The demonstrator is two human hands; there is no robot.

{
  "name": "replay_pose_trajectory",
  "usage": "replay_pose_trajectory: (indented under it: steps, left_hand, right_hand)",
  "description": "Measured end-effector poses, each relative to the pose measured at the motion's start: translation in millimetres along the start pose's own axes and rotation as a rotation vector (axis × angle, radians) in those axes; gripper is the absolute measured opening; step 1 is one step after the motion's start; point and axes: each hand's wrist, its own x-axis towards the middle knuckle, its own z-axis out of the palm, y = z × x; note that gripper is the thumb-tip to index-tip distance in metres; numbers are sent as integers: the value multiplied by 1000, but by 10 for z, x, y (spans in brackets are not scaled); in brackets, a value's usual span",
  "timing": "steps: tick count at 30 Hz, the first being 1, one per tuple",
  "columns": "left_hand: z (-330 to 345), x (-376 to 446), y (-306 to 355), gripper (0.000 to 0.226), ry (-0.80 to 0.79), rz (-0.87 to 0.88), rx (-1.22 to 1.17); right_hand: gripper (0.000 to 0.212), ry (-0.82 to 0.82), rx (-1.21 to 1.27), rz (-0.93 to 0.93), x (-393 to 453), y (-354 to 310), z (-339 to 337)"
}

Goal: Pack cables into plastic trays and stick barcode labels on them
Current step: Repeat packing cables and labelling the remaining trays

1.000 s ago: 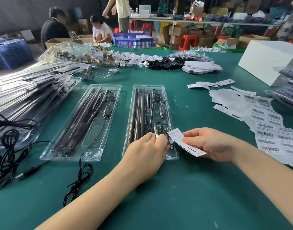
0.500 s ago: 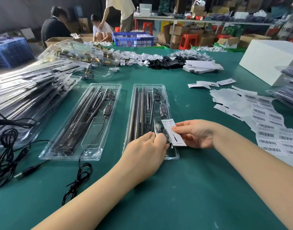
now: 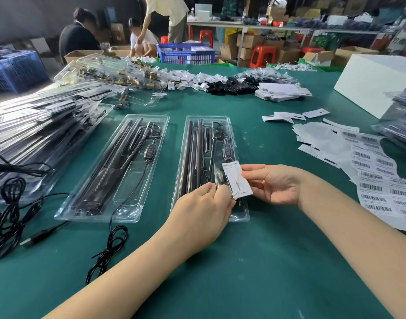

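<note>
Rightward hand [image 3: 274, 184] has carried the white card [image 3: 237, 180] over the tray [image 3: 181, 166], pinching its 3 o'clock edge. Left hand [image 3: 202, 211] pinches its 7 o'clock corner; best to seat it flat.

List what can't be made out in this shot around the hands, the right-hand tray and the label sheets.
- Head view: the left hand covers the near end of the right tray; the cable it handles there is hidden.
- The white card in the right hand: print too small and blurred to read fully.
- Barcode sheets: digits too small; the frame's right edge cuts them off.
</note>
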Motion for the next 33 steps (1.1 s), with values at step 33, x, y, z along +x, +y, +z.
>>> replay_pose_trajectory:
  steps: [33]
  left_hand:
    - [-3,-12,27,34,-102,-38,-34]
  right_hand:
    - [56,130,171,-171,-172,237,325]
